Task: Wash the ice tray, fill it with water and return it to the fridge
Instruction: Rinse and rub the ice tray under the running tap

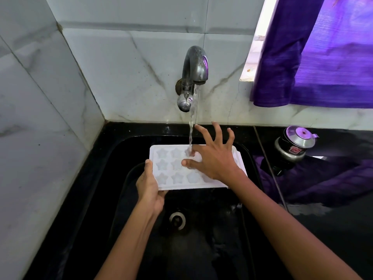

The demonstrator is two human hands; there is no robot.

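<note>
a corner of pale marble-veined wall tiles (125,63) backs a black sink (113,154) set in a black counter (333,229); a purple curtain (323,57) hangs at the upper right; a steel tap (194,65) juts from the back wall and water (191,122) runs from its spout in a thin stream; the ice tray (173,170), white with star-shaped moulds, is held above the basin, cavities up, roughly level, its long axis running left to right and slightly tilted down toward the right near corner; the stream lands in a mould of the far row, near the tray's middle; how much water the moulds hold cannot be told; the left hand (149,186) grips the tray's left short edge, thumb on top, fingers curled beneath; the right hand (212,156) rests on the tray with fingers spread wide, thumb and a fingertip touching the moulds beside the stream, gripping nothing; below the tray the drain (177,220) sits in the sink floor; a small metal lidded pot (294,144) stands on the counter at right, well apart from the tray.
</note>
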